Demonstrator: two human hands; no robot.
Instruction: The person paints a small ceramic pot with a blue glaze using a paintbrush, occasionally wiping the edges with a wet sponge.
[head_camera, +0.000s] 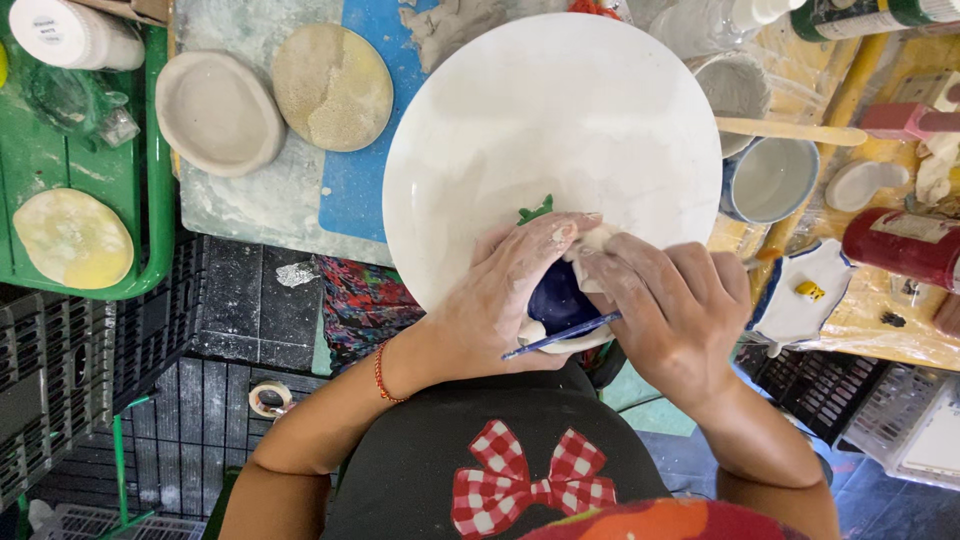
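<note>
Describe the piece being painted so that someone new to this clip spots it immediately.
Start at the big white round board. At its near edge, the left hand and right hand cup a small clay piece. Unlike the pale dishes around it, it is glazed dark blue, with a thin blue brush across it.

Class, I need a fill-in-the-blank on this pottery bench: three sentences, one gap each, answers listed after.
1. The left hand and right hand cup a small clay piece painted dark ____.
2. A thin brush with a blue handle lies under the ____ hand's fingers.
3. On the left wrist sits a ____ bracelet.

Missing words: blue; right; red
</note>
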